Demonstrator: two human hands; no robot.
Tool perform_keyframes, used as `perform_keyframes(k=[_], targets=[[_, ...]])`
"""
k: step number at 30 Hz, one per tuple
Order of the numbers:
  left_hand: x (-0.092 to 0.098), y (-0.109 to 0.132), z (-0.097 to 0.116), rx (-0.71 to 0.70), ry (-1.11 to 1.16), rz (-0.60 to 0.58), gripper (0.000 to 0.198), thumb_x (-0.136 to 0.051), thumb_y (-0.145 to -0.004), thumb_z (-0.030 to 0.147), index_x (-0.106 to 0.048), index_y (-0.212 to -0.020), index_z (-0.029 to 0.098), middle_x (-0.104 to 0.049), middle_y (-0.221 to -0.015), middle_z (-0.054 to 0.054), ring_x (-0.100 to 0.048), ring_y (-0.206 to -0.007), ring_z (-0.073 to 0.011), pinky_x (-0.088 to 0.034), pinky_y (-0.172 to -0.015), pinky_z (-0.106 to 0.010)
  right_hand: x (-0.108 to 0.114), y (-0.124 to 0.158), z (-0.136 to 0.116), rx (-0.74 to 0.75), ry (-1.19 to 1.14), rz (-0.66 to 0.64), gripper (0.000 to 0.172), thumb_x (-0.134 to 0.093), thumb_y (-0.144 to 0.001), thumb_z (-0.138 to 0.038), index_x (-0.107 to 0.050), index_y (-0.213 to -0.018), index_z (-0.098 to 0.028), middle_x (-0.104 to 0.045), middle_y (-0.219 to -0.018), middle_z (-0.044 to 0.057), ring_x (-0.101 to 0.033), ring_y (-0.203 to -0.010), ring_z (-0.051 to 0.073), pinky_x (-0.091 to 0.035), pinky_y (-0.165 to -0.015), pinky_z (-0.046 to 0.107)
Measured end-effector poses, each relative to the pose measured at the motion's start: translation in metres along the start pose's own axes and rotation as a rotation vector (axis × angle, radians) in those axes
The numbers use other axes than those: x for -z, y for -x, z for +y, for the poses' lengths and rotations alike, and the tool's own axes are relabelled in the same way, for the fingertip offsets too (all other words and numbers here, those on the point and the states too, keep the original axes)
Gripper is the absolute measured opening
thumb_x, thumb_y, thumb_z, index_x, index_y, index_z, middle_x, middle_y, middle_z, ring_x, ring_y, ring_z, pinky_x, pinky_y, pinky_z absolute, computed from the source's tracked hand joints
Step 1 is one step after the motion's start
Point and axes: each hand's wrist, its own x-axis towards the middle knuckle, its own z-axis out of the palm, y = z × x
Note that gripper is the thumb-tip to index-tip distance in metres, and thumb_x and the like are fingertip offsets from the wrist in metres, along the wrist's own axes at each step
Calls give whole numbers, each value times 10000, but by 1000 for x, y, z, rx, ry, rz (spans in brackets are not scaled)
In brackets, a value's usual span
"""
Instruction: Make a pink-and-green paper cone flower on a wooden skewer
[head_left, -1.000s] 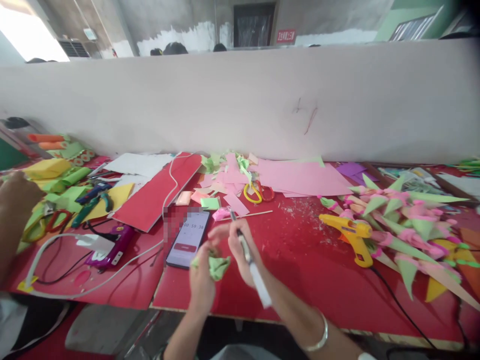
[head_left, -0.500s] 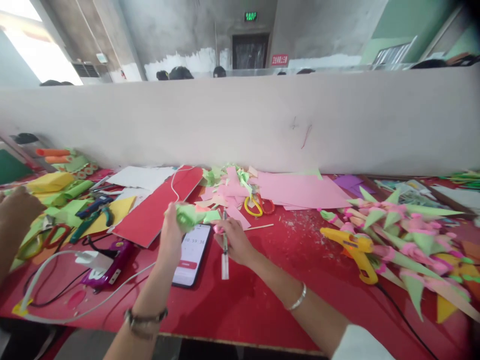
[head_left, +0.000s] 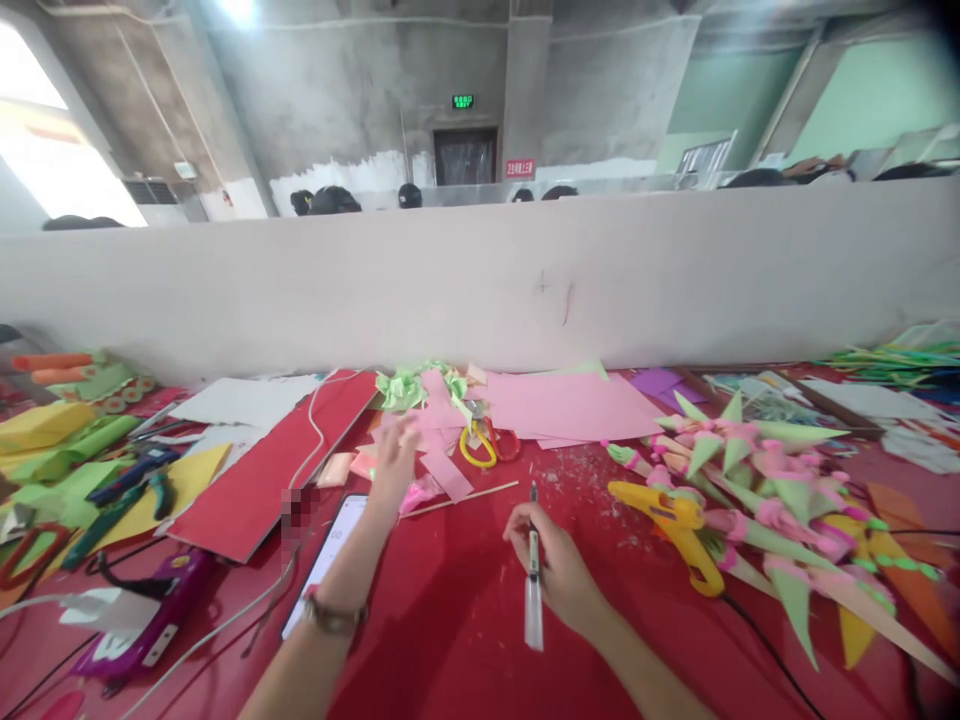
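My left hand (head_left: 394, 462) reaches over the paper scraps, its fingers blurred but apart, with nothing visible in it. Beside its wrist a phone (head_left: 330, 550) lies partly covered by my forearm. My right hand (head_left: 553, 555) is closed around a slim pen-like tool (head_left: 533, 560) with a dark pointed tip and a clear, wider lower end. Ahead of my left hand are pink paper strips (head_left: 448, 474) and crumpled green paper (head_left: 401, 389). Scissors (head_left: 477, 444) with yellow and red handles rest there. A thin stick (head_left: 469, 498) lies between my hands.
A yellow glue gun (head_left: 671, 520) lies right of my right hand, beside a heap of pink and green paper pieces (head_left: 802, 470). Left are a red board (head_left: 277, 465), pliers (head_left: 112, 510), and a purple power strip (head_left: 142, 630) with cables. A white partition (head_left: 480, 290) stands behind.
My left hand has let go of the green paper it held and moved up over the scraps. My right hand still holds the pen-like tool, now apart from the left. The view has tilted up.
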Motion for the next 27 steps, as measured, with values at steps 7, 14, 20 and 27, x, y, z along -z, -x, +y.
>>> perform_keyframes(k=[7,14,20,27], targets=[[-10,107,2,-103,-260,-616,280,-491,-770,224,-535,-1045,243,-480,-1163,-59,-405,-1152,-193,-328,-1003,-376,24,16,-34,3,261,-180,103,-444,-808,-209,-490,-900,-211,-588,-827,22,-547,-768,148,-396,-686,260],[-25,125,-1,-163,-330,-682,224,-434,-822,265,-561,-1001,223,-578,-1040,-71,-516,-1022,-198,-408,-930,-377,136,25,-72,-23,342,-176,306,-278,-886,-405,-524,-811,-240,-559,-642,-12,-497,-572,122,-375,-537,221],[-34,128,6,-153,-366,-767,221,-402,-825,216,-586,-947,199,-618,-972,-84,-582,-918,-188,-466,-849,-336,238,-52,-48,-251,808,148,301,-321,-885,-259,-585,-781,-156,-598,-841,66,-547,-723,133,-387,-699,262],[-39,125,-4,-248,-516,-739,245,-422,-784,153,-604,-936,214,-646,-929,-58,-617,-847,-170,-504,-769,-279,246,-149,57,-478,904,-11,278,-501,-841,-308,-534,-1059,-138,-567,-1041,57,-572,-886,172,-485,-745,351]])
